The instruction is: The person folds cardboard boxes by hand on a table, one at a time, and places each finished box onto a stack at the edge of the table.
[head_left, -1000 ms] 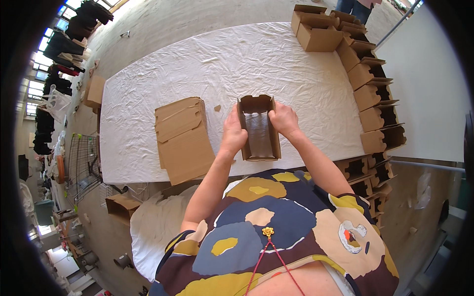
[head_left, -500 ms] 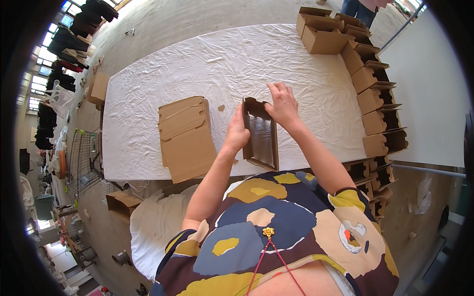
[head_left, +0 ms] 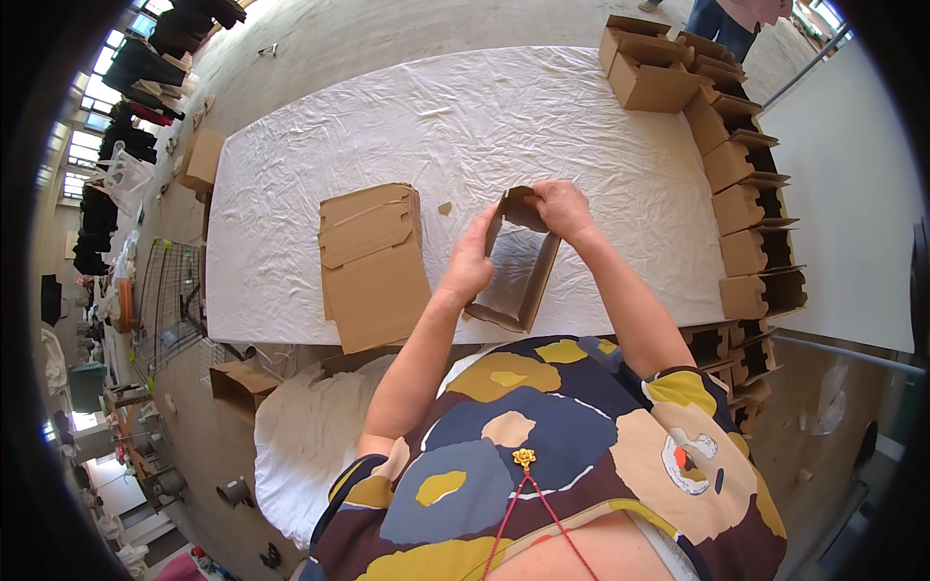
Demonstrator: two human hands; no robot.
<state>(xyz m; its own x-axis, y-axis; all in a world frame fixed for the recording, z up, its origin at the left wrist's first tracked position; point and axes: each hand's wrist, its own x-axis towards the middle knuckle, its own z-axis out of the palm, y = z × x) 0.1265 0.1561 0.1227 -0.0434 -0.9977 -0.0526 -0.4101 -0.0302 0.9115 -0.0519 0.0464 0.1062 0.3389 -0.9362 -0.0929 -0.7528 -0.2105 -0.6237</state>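
Observation:
An open brown cardboard box (head_left: 540,289) stands in front of me near the table's front edge, its far end turned slightly to the right. My left hand (head_left: 471,263) is closed on the box's left wall, the fingers lying along its outside. At the far right corner, my right hand (head_left: 564,210) grips the end flap with bent fingers; part of its fingertips is hidden behind the cardboard. To the left of the box lies a stack of flat cardboard blanks (head_left: 376,281). A small torn cardboard scrap (head_left: 445,208) rests between stack and box.
A wrinkled white cloth (head_left: 465,116) covers the table. Rows of folded boxes (head_left: 741,203) line its right edge, with more below. Another box (head_left: 242,389) sits low at the left, near a wire rack (head_left: 170,300). A person (head_left: 725,24) stands beyond the far right corner.
My right hand has come down from above the box's far right corner and closed on the end flap. The box has swung and widened to the right.

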